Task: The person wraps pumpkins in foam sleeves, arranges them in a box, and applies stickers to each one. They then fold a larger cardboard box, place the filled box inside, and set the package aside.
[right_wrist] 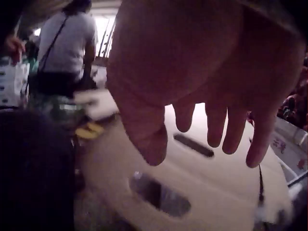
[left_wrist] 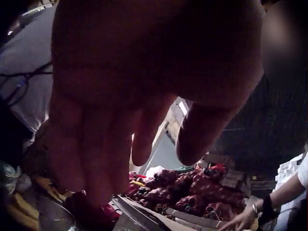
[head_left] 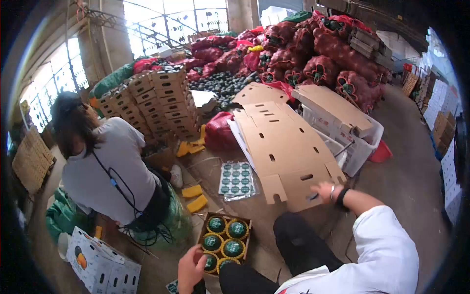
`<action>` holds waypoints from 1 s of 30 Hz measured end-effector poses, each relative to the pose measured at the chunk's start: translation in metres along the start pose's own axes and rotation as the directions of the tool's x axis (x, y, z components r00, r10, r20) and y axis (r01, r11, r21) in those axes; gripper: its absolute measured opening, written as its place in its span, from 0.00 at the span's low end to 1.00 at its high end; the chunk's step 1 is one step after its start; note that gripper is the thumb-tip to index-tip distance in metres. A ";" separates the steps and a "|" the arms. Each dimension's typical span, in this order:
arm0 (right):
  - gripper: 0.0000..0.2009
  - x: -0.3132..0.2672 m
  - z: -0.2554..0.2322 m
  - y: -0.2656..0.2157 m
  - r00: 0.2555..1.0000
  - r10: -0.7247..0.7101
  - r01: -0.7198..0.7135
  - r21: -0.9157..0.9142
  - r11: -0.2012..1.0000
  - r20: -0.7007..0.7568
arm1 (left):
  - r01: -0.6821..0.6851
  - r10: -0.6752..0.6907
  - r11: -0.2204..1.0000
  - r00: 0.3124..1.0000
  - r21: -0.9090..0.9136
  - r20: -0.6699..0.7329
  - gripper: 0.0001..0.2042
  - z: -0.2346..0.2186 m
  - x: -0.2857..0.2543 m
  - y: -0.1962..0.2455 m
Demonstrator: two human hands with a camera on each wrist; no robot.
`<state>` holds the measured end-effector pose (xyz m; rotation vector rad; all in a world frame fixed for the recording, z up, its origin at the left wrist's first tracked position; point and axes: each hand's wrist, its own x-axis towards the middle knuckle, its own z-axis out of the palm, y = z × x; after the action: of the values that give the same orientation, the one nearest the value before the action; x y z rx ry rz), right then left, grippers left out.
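Note:
My right hand is at the near end of a flat, die-cut cardboard sheet, beside one of its handle slots. In the right wrist view its fingers are straight and spread over the cardboard, with nothing gripped. My left hand hovers by the left edge of an open carton, its fingers loosely extended and holding nothing. Inside that carton sit several round dark green fruits with green labels, each in a yellow foam net.
Label sheets lie on the floor beyond the carton. A person in a grey shirt sits at left, near a printed white carton. A white crate stands right of the cardboard. Stacked boxes and red net sacks fill the back.

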<state>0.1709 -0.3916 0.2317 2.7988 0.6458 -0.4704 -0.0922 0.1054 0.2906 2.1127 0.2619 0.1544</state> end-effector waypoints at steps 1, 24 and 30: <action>0.35 -0.008 0.017 -0.005 1.000 0.014 -0.014 -0.008 1.000 0.018 | 0.072 -0.072 0.997 0.997 0.020 0.003 0.19 -0.001 -0.006 -0.016; 0.12 -0.123 -0.081 -0.048 0.717 -0.230 0.578 0.376 0.725 -0.658 | -0.388 0.334 0.887 0.913 -0.248 -0.233 0.48 0.147 0.087 0.049; 0.07 -0.129 -0.097 -0.032 0.608 -0.326 0.675 0.254 0.693 -0.724 | -0.467 0.424 0.877 0.862 -0.112 -0.277 0.32 0.160 0.119 0.066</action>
<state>0.0714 -0.3849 0.3621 3.2154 1.7797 0.3427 0.0658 -0.0304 0.2636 1.9429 -0.1054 0.6944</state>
